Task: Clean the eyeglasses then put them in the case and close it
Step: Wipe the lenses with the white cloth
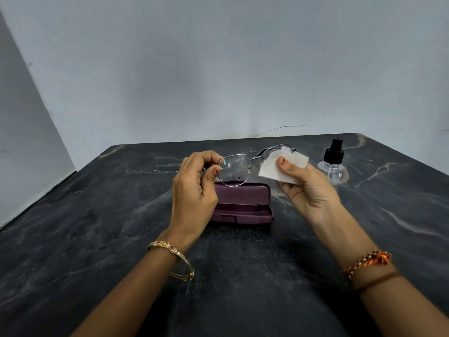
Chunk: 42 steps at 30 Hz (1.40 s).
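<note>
Eyeglasses (234, 167) hang above the open purple case (243, 203), pinched at one rim by your raised left hand (194, 188), droplets on the near lens. Your right hand (308, 188) pinches a white cloth (279, 166) over the other lens. A spray bottle (334, 164) stands right on the dark marbled surface (97, 215), before a pale wall (218, 69).

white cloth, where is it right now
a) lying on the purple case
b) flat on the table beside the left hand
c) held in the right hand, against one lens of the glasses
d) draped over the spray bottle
c: the right hand pinches the white cloth under its thumb, up against one lens of the eyeglasses, whose other end the left hand holds.
</note>
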Motion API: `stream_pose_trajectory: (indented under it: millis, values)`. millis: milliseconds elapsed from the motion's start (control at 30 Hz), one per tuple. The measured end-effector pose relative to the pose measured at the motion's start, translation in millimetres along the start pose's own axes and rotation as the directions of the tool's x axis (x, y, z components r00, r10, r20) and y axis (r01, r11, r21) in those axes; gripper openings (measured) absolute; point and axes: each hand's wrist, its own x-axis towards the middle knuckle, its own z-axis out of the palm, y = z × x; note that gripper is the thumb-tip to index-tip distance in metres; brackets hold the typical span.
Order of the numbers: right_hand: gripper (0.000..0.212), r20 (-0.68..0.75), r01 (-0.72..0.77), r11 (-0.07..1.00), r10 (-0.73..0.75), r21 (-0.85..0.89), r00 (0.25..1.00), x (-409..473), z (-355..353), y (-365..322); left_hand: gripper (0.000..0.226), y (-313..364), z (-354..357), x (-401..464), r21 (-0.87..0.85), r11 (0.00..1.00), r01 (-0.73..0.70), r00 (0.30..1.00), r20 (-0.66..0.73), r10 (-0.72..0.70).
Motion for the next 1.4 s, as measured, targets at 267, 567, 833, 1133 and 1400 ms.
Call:
stream_pose_trajectory:
  millis: [267, 567, 833, 1133, 1400]
  values:
    - [0.017, 0.036, 0.003, 0.978, -0.010, 0.209, 0.999, -4.4, 4.5, 5.8, 0.022, -2.5, 3.5, -3.0, -0.041, 0.999, 0.026, 0.997, 0.075, -0.023]
    - [0.024, 0.093, 0.070, 0.977, -0.052, -0.202, 0.994, -4.1, 1.2, -2.1, 0.019, -3.6, -3.6, 2.6, -0.042, 0.999, 0.019, 0.999, 0.047, -0.018]
    - [0.033, 0.026, 0.083, 0.965, -0.079, -0.250, 0.996, -3.8, -0.7, -9.3, 0.017, -2.5, -4.1, 3.3, -0.039, 0.999, 0.005, 1.000, 0.024, -0.004]
    - [0.017, 0.031, 0.006, 0.992, -0.010, 0.124, 0.999, -2.2, 1.8, 3.6, 0.010, -9.0, 1.1, -2.5, -0.054, 0.999, 0.005, 0.998, 0.062, -0.002]
    - [0.027, 0.106, 0.061, 0.984, -0.044, -0.168, 0.993, -3.8, 1.0, -3.7, 0.010, -7.6, -3.7, 2.5, 0.003, 0.997, -0.071, 0.996, 0.047, 0.071]
